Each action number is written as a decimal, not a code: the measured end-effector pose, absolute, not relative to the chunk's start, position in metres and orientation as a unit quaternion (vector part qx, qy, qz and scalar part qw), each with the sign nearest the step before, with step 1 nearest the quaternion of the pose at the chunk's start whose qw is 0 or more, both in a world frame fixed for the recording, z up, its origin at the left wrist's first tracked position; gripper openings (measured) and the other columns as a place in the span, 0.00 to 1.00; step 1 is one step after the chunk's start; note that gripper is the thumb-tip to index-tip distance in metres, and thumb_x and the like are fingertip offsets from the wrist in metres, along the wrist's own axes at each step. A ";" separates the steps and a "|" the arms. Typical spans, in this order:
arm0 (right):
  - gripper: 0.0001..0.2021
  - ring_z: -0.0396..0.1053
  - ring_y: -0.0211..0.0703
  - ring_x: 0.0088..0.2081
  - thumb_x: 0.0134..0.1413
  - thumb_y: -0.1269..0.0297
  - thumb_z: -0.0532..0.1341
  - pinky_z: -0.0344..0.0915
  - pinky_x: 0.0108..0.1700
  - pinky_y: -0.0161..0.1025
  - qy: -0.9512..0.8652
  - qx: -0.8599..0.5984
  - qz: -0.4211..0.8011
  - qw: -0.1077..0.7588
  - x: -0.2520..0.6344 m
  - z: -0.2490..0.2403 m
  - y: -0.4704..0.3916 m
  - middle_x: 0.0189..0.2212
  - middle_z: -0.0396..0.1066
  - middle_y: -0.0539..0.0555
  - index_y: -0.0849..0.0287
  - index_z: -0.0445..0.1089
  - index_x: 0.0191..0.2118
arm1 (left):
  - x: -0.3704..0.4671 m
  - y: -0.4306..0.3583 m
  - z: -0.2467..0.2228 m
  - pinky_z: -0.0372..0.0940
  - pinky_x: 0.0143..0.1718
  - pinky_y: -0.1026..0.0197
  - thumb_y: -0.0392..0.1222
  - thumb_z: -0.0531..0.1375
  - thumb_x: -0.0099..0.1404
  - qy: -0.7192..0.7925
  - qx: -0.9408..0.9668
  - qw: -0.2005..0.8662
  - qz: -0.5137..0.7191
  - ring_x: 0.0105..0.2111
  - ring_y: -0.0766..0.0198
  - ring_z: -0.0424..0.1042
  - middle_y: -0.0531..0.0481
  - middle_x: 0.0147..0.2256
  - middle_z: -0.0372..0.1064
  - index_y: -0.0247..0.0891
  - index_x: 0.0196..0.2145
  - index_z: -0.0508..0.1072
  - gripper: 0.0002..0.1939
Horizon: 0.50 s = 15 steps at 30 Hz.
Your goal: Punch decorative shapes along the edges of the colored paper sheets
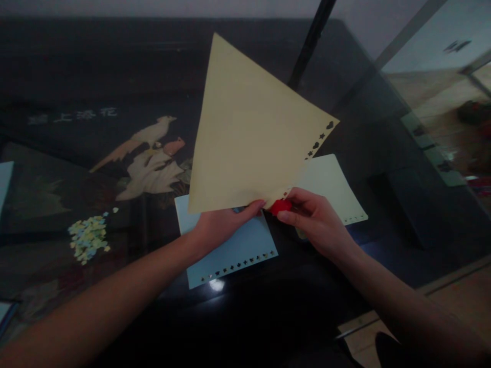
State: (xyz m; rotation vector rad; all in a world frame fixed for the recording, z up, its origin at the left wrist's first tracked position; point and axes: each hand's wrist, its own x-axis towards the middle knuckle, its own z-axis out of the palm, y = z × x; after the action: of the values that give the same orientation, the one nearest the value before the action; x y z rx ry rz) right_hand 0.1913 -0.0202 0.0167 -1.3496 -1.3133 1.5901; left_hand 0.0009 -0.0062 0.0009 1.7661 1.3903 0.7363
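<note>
A pale yellow sheet of paper (245,128) is held up over the dark table, with heart and star holes along its right edge. My left hand (226,222) grips its lower edge, thumb on top and the other fingers hidden beneath. At the sheet's lower right corner, my right hand (316,217) is closed on a small red craft punch (281,206), which sits at the paper's edge. Below lies a blue sheet (230,255) with a row of punched shapes along its near edge. Another pale sheet (332,186), also punched along the near edge, rests behind my right hand.
A small heap of yellow, green and blue paper cutouts (89,239) lies on the left of the glossy table (153,306). The tabletop bears a bird picture (149,153) and printed characters. A dark pole (312,41) rises at the back.
</note>
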 end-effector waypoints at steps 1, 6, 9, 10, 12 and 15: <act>0.08 0.71 0.41 0.37 0.43 0.62 0.67 0.66 0.44 0.41 -0.501 -0.514 0.610 0.335 0.191 0.016 -0.020 0.32 0.74 0.50 0.55 0.71 0.33 | 0.001 -0.006 0.001 0.66 0.45 0.54 0.49 0.58 0.60 0.544 0.690 0.380 0.288 0.44 0.55 0.72 0.51 0.27 0.76 0.46 0.23 0.73 0.11; 0.10 0.72 0.42 0.38 0.43 0.62 0.67 0.67 0.45 0.42 -0.490 -0.518 0.612 0.342 0.191 0.015 -0.019 0.35 0.75 0.50 0.54 0.72 0.35 | 0.001 -0.004 0.004 0.68 0.43 0.54 0.47 0.58 0.60 0.541 0.686 0.387 0.294 0.38 0.56 0.74 0.52 0.25 0.76 0.46 0.22 0.72 0.11; 0.12 0.73 0.43 0.38 0.41 0.61 0.68 0.68 0.46 0.44 -0.492 -0.525 0.608 0.337 0.190 0.016 -0.020 0.34 0.76 0.51 0.54 0.71 0.34 | 0.000 -0.004 0.005 0.67 0.43 0.54 0.48 0.57 0.60 0.548 0.686 0.379 0.293 0.36 0.56 0.74 0.52 0.26 0.76 0.44 0.19 0.71 0.14; 0.12 0.73 0.44 0.39 0.40 0.61 0.69 0.68 0.46 0.44 -0.492 -0.526 0.607 0.337 0.190 0.017 -0.020 0.35 0.76 0.51 0.55 0.72 0.35 | 0.000 -0.004 0.005 0.67 0.44 0.53 0.48 0.57 0.61 0.551 0.686 0.375 0.293 0.35 0.56 0.74 0.51 0.26 0.76 0.44 0.19 0.71 0.15; 0.13 0.73 0.44 0.40 0.40 0.62 0.69 0.68 0.47 0.45 -0.493 -0.525 0.607 0.338 0.190 0.019 -0.020 0.36 0.76 0.51 0.55 0.72 0.36 | -0.001 -0.004 0.005 0.66 0.46 0.52 0.48 0.57 0.61 0.553 0.686 0.370 0.295 0.35 0.56 0.74 0.51 0.26 0.76 0.44 0.19 0.72 0.15; 0.14 0.73 0.44 0.41 0.41 0.63 0.68 0.68 0.48 0.45 -0.494 -0.525 0.607 0.335 0.190 0.022 -0.021 0.39 0.76 0.52 0.54 0.72 0.38 | -0.001 -0.004 0.004 0.64 0.47 0.51 0.48 0.57 0.61 0.550 0.685 0.377 0.295 0.33 0.56 0.74 0.52 0.25 0.76 0.44 0.19 0.73 0.15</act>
State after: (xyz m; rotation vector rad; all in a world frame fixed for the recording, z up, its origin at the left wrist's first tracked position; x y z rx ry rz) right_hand 0.1897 -0.0206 0.0217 -1.3695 -1.2895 1.5824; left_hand -0.0014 -0.0041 0.0043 1.7517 1.4056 0.7547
